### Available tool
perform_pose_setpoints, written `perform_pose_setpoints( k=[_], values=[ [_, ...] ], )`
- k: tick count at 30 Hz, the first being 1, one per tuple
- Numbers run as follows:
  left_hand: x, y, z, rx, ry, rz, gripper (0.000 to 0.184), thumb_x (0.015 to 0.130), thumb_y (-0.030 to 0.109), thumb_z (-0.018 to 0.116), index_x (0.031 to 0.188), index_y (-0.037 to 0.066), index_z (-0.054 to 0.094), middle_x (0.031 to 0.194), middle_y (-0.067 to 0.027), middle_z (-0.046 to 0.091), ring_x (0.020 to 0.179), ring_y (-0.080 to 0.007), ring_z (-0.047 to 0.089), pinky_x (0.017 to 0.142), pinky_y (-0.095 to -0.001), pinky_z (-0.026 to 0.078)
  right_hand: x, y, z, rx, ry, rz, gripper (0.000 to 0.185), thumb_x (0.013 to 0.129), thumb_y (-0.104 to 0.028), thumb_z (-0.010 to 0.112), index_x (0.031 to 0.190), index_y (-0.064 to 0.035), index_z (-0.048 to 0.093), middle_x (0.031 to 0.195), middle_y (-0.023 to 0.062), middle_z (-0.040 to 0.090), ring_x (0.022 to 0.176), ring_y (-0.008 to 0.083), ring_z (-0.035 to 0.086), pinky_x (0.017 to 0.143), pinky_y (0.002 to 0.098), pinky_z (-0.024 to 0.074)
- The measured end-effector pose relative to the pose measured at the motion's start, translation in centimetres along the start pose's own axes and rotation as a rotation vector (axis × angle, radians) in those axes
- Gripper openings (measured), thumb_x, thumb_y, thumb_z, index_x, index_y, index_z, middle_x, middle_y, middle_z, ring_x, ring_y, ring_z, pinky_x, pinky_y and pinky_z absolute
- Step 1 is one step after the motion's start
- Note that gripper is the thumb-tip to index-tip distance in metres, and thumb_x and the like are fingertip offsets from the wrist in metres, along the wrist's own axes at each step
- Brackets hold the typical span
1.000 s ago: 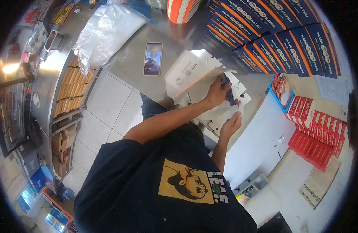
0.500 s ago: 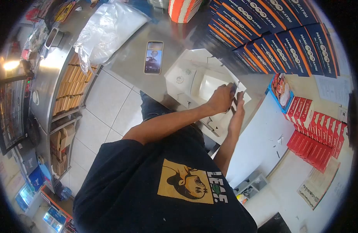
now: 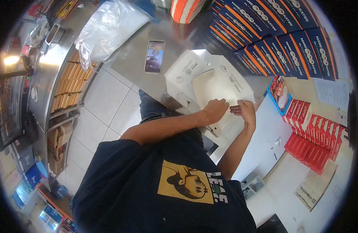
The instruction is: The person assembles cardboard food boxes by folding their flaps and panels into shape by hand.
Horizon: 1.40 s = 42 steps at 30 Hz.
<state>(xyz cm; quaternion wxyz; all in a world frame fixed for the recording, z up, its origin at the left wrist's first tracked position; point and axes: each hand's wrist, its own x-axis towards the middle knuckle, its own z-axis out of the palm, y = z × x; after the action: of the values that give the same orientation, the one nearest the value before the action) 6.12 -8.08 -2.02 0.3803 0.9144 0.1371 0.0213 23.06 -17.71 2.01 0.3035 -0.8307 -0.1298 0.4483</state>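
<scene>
Two hands, one white carton

Left hand curled nearly shut at the white carton, exact grip hidden; right hand just beside it, half-closed, thumb and fingers on carton edge; carton spreads beyond both hands; phone beyond left hand, farther left.

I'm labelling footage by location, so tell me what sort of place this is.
Likely a takeaway food shop's packing counter, judging by the stacked KATSU cartons, red cartons and open white carton on a steel surface.
</scene>
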Motion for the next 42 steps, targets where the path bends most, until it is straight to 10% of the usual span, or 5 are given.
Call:
perform_pose_setpoints(
  k=[30, 40, 42],
  values=[
    [1.3, -3.3, 5.4, -0.189, 0.074, -0.117, 0.021, 0.096, 0.018, 0.056, 0.111, 0.003, 0.058, 0.088, -0.0234, 0.063, 0.079, -0.0421, 0.066, 0.07, -0.0524, 0.053, -1.1, 3.3, 6.0, -0.003, 0.243, -0.125, 0.025, 0.09, -0.011, 0.056, 0.075, 0.0055, 0.068, 0.065, 0.0131, 0.069, 0.06, 0.0208, 0.072, 0.056, 0.0305, 0.0548],
    [1.6, -3.5, -1.2, -0.222, 0.07, -0.261, 0.022, 0.093, 0.02, 0.06, 0.084, 0.001, 0.066, 0.082, -0.0236, 0.07, 0.078, -0.0429, 0.068, 0.07, -0.0517, 0.054, -5.5, -1.3, 5.3, -0.104, 0.059, -0.176, 0.028, 0.089, -0.024, 0.072, 0.078, 0.0019, 0.072, 0.059, 0.0099, 0.066, 0.055, 0.0248, 0.065, 0.062, 0.0359, 0.0536],
    [1.1, -2.5, -5.2, -0.2, 0.052, -0.294, 0.023, 0.093, 0.02, 0.061, 0.08, 0.002, 0.066, 0.082, -0.0222, 0.07, 0.077, -0.0421, 0.068, 0.07, -0.0519, 0.054, -6.2, -4.4, 3.5, -0.148, 0.369, -0.507, 0.03, 0.087, -0.028, 0.077, 0.086, 0.0015, 0.072, 0.069, 0.0119, 0.068, 0.064, 0.0285, 0.066, 0.069, 0.0392, 0.0539]
  ],
)
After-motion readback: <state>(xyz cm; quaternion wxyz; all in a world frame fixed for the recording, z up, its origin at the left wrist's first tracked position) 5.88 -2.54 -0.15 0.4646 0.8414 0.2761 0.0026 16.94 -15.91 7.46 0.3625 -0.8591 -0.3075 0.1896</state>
